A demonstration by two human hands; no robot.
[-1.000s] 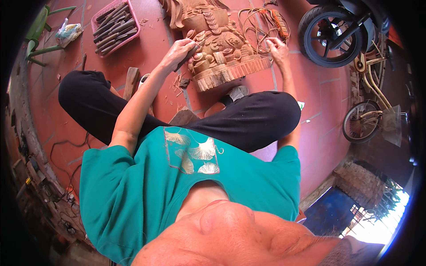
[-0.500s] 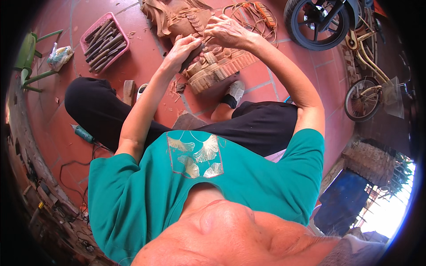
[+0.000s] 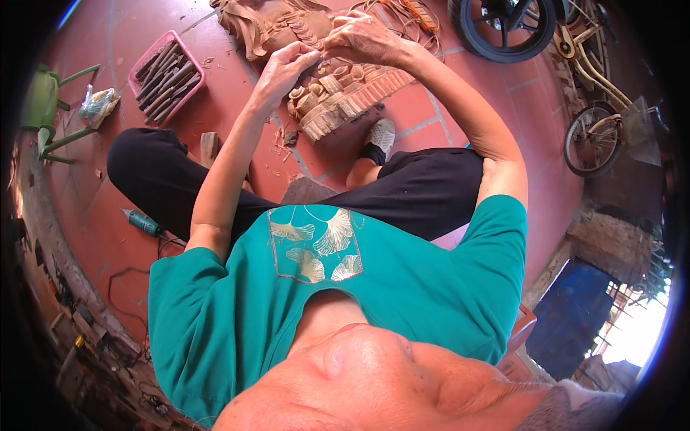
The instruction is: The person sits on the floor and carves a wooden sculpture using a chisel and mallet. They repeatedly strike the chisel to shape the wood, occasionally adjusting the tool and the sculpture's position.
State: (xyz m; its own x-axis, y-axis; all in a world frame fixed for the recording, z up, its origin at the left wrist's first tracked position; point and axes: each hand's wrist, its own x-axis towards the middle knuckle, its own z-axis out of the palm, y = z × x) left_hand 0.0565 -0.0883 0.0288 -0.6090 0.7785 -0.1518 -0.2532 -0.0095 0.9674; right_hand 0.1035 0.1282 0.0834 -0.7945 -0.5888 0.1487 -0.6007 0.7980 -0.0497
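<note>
A carved brown wooden piece (image 3: pixel 327 108) with rounded relief and a ridged edge lies on the tiled floor in front of me. Over it my two hands meet, fingertips almost touching. My left hand (image 3: pixel 287 68) is closed with its fingers pinched together. Bent at the wrist, my right hand (image 3: pixel 363 39) is closed too, its fingers pointing down toward the left fingertips. Whatever the fingers hold is hidden or too small to make out. Another part of the carving, with flowing folds (image 3: pixel 251 25), reaches past the hands to the far left.
Left of the carving stands a pink basket (image 3: pixel 203 72) of dark chisel-like tools. Near my knee are a wood block (image 3: pixel 209 149) and a green corded power tool (image 3: pixel 141 223). A green plastic stool (image 3: pixel 44 100) is far left. A motorcycle wheel (image 3: pixel 478 43) and bicycle wheel (image 3: pixel 571 147) stand right.
The dark tool-like thing seen under my left hand before no longer shows. My left hand has moved slightly up and turned, and the whole view has shifted a little.
</note>
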